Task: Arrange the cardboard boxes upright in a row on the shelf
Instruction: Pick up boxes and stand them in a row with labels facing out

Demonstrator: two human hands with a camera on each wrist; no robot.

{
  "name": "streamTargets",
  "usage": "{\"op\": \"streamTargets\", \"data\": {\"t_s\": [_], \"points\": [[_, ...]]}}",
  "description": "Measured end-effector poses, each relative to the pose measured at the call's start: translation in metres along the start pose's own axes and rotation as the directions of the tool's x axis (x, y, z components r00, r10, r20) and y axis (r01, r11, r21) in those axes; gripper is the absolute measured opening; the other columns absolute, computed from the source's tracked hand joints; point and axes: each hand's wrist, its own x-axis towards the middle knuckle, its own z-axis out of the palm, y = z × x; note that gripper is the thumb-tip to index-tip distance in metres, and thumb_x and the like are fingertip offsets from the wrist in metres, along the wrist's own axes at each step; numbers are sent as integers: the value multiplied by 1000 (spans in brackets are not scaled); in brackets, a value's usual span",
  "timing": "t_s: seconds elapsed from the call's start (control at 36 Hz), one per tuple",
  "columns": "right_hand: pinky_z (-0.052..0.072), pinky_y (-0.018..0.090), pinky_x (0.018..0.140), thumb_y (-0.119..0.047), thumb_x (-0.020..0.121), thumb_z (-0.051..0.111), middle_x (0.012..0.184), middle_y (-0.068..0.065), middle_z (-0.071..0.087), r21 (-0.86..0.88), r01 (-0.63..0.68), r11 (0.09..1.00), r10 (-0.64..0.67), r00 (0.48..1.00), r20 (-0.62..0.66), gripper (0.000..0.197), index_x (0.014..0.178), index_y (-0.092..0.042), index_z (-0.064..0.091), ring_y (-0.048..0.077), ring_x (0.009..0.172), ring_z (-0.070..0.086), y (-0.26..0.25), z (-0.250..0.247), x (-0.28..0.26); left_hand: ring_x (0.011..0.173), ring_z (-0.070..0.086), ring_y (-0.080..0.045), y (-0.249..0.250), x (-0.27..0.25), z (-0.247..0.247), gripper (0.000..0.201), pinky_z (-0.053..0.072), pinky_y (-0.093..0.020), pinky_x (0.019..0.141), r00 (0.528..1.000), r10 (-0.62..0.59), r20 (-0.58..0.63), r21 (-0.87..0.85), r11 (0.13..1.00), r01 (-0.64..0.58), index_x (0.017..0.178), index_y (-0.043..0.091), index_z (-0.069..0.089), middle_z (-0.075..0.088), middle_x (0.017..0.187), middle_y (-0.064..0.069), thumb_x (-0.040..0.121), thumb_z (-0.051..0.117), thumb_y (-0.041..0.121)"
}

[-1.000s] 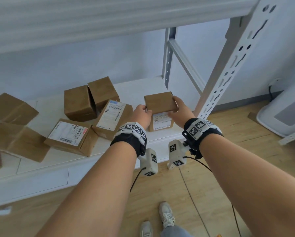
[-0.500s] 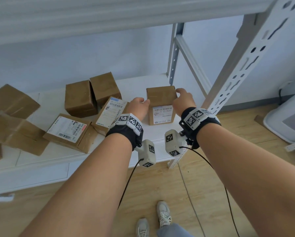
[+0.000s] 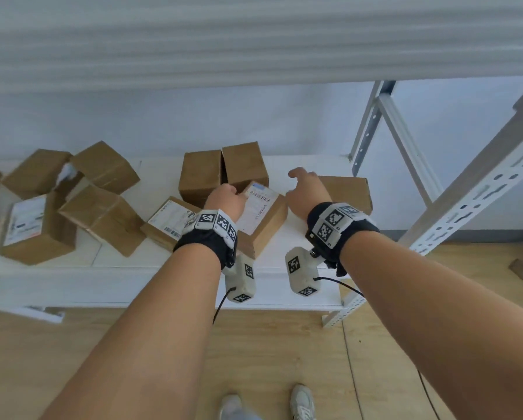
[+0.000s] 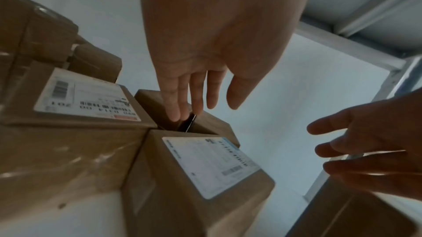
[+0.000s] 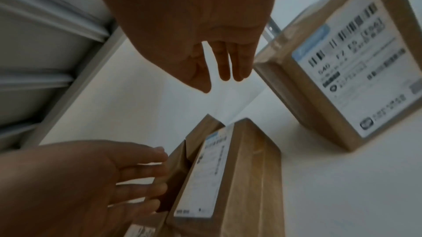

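Several brown cardboard boxes lie on the white shelf (image 3: 302,165). One small box (image 3: 349,190) stands upright at the right end near the post, its label (image 5: 356,64) facing me. A labelled box (image 3: 263,216) leans tilted between my hands. Behind it two plain boxes (image 3: 201,174) (image 3: 245,163) stand side by side. My left hand (image 3: 223,197) hovers over the tilted box's left side, fingers (image 4: 182,96) straight and holding nothing. My right hand (image 3: 304,186) is spread open just right of it, fingers (image 5: 228,64) loose, clear of the upright box.
A flat labelled box (image 3: 170,218) lies left of my left wrist. More boxes (image 3: 102,216) are jumbled at the left end. The perforated metal post (image 3: 466,204) and a diagonal brace (image 3: 405,140) bound the right side. The upper shelf (image 3: 254,40) hangs overhead.
Both hands have let go of the small labelled box, which now stands at the shelf's right end. They have moved left to either side of the tilted labelled box.
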Motion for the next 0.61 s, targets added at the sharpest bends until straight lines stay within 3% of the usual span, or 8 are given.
{"op": "streamTargets", "data": {"t_s": [0.14,0.25,0.36,0.42,0.47,0.61], "points": [[50,36,83,-21,97,39,134,12,44,-12,-119,993,119,990,79,45,141,-16,35,29,109,56,2,32,-1,121,54,-29,-17,13,-2,39,45,-35,94,998,50,34,213,976,-56,136,7,49,52,138,-11,99,43,18],[46,31,67,-13,93,44,123,13,55,39,-216,976,211,971,109,46,138,-12,38,28,99,61,6,52,-1,122,53,-29,-27,25,1,39,45,-37,94,988,69,135,285,953,-105,137,10,46,52,138,-11,99,40,14],[47,29,72,-10,93,47,123,11,58,75,-283,956,274,955,115,47,139,-10,38,26,101,60,8,65,-1,101,60,-30,-30,32,4,19,45,-35,77,978,117,175,297,940,-166,104,10,57,63,116,-12,96,40,11],[50,30,75,-11,93,49,120,10,60,82,-308,948,297,947,125,42,135,-8,44,26,101,61,6,69,-1,109,59,-30,-30,32,4,25,45,-35,81,975,123,183,314,933,-176,114,7,58,61,123,-13,96,41,11],[52,31,74,-11,93,49,109,9,64,86,-331,940,318,938,138,31,123,-6,54,25,91,62,6,73,0,112,59,-30,-30,31,4,32,45,-34,83,972,119,201,335,925,-182,124,6,58,61,126,-12,97,42,11],[48,28,63,-7,92,43,92,8,61,83,-398,914,382,910,160,26,114,-3,57,22,75,57,5,79,-3,81,58,-25,-36,30,9,19,44,-31,67,954,126,270,334,918,-215,98,6,62,65,102,-11,95,44,13]]}}
